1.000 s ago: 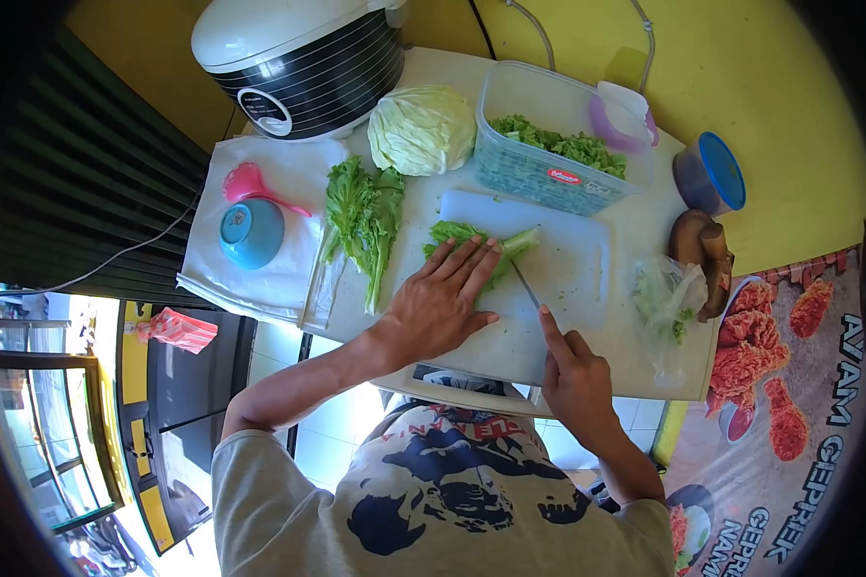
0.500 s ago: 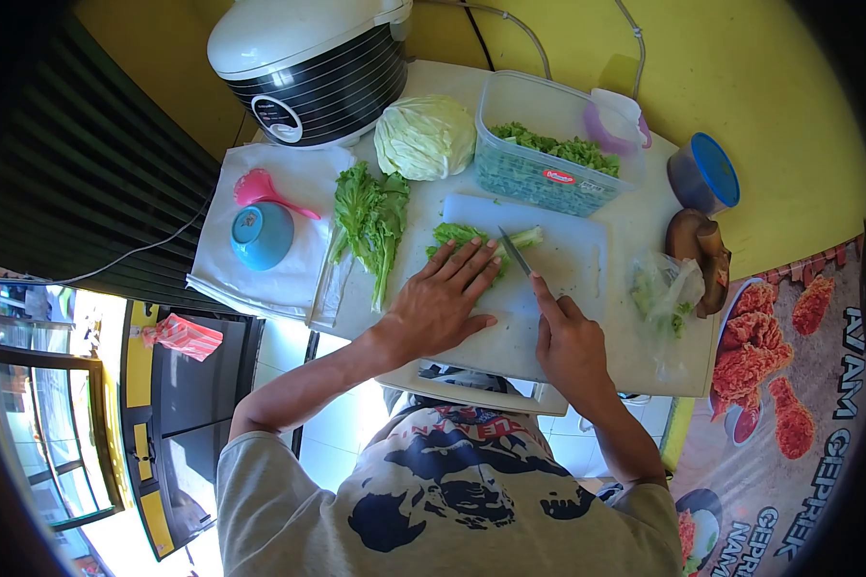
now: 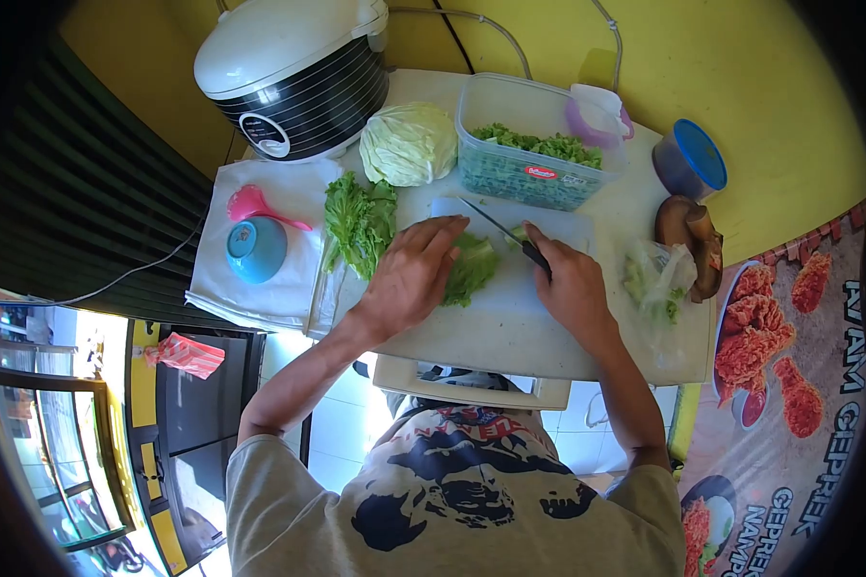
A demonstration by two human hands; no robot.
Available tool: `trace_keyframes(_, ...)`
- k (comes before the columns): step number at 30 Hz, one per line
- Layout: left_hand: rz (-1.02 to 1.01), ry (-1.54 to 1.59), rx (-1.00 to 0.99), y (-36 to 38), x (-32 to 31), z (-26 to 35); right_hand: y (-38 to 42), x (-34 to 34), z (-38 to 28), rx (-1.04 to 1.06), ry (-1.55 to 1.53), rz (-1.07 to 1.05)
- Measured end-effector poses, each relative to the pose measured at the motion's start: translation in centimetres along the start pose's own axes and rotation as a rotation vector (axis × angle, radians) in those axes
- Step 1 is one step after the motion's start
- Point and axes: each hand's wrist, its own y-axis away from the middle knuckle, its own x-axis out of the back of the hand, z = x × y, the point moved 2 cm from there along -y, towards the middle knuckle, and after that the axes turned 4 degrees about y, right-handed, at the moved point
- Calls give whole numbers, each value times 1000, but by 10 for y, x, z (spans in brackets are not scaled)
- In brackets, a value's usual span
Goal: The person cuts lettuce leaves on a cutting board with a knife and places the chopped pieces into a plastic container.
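Observation:
My right hand (image 3: pixel 573 293) is closed round the dark handle of a knife (image 3: pixel 489 220), its index finger stretched forward along it. The blade points up and left over the white cutting board (image 3: pixel 573 229). A short pale-green stem piece (image 3: pixel 519 233) lies by the blade near my right fingertips. My left hand (image 3: pixel 414 269) rests palm down with fingers extended, against the left side of the green lettuce leaves (image 3: pixel 471 271); its fingertips partly cover the board's left part. Left of that hand lies a bunch of leafy lettuce (image 3: pixel 356 221).
Behind the board stand a clear plastic tub (image 3: pixel 534 183) of cut greens and a cabbage (image 3: pixel 409 144). A rice cooker (image 3: pixel 298 87), a blue bowl (image 3: pixel 257 249) and a pink ladle (image 3: pixel 250 202) are at left. At right are a plastic bag (image 3: pixel 662 274) and a blue-lidded container (image 3: pixel 691 162).
My left hand has slid left off the top of the lettuce, uncovering it. The knife has tilted flatter, its tip swinging left, and the stem end now lies beside it.

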Motion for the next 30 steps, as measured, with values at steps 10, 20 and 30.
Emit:
trace_keyframes(10,-32,-241,48,6,-10,-26,12,9,4,-93,-36,58)
trace_keyframes(20,-135,-109,110,-5,-1,-17,69,107,51,-430,-33,561)
trace_keyframes(30,-75,590,376,-7,-6,-9,103,114,58,-643,9,461)
